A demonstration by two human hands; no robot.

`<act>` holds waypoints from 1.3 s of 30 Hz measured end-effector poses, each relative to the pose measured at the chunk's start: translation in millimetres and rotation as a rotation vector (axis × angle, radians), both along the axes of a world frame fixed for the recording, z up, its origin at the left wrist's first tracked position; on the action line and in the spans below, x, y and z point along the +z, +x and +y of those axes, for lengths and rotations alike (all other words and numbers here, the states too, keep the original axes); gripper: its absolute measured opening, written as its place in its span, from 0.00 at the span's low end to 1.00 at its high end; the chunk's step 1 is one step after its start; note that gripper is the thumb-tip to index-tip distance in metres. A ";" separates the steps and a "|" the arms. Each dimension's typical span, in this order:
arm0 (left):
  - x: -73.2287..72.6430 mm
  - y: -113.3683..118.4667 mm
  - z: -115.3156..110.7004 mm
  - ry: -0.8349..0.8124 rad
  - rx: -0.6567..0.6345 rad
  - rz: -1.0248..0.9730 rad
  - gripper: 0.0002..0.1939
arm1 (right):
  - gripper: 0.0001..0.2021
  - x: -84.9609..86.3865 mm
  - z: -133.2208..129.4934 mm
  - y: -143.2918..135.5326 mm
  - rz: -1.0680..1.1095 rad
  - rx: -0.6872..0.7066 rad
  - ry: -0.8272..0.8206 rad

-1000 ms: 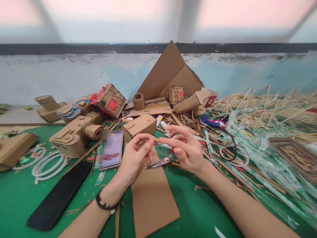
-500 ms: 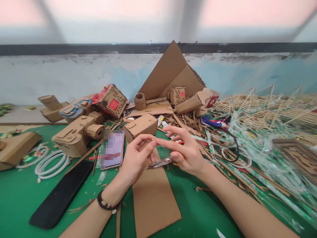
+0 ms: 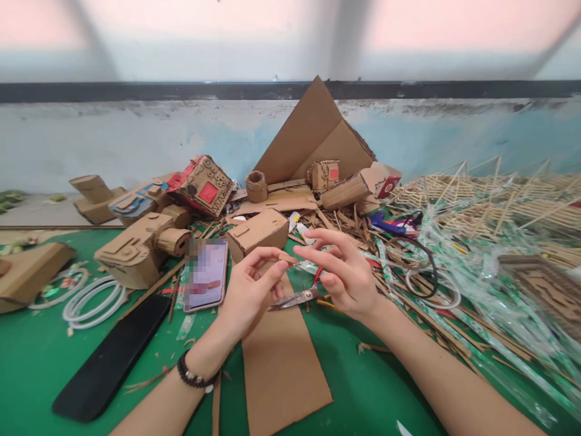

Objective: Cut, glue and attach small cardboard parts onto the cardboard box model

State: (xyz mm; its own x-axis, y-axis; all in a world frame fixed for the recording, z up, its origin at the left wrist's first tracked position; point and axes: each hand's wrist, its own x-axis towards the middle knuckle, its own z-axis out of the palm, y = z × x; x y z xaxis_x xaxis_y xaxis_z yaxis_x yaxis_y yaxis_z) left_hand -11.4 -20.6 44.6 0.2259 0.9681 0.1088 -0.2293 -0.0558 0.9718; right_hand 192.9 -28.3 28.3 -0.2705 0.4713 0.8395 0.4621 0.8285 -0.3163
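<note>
Between the thumb and forefinger of my left hand [image 3: 249,287] is a small piece of cardboard [image 3: 287,258], pinched at its edge. My right hand [image 3: 348,278] hovers just right of it, fingers apart and holding nothing that I can see. Under my hands lie scissors [image 3: 297,298] with metal blades and red and yellow on the handles, partly hidden. A flat cardboard strip [image 3: 287,369] runs below them toward me. Behind my left hand stands a cardboard box [image 3: 258,233] with a small raised piece on top.
A phone [image 3: 206,275] and a long black object [image 3: 113,357] lie at left, near a cardboard camera model [image 3: 134,248] and coiled white tubing [image 3: 95,301]. Cardboard scraps [image 3: 349,224], clear plastic wrap [image 3: 481,290] and a stick framework [image 3: 481,188] crowd the right.
My right hand has drawn slightly back to the right; its forefinger no longer touches the small cardboard piece. My left hand stays in place, still pinching it.
</note>
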 end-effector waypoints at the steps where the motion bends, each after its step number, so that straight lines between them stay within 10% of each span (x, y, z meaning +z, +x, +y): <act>1: -0.1 -0.1 0.1 -0.003 0.000 -0.007 0.18 | 0.24 0.1 -0.1 -0.3 -0.021 -0.001 0.001; 39: -5.7 -0.4 -4.4 -0.288 -0.136 -0.351 0.13 | 0.35 -11.4 -0.5 -17.2 -0.207 0.019 -0.128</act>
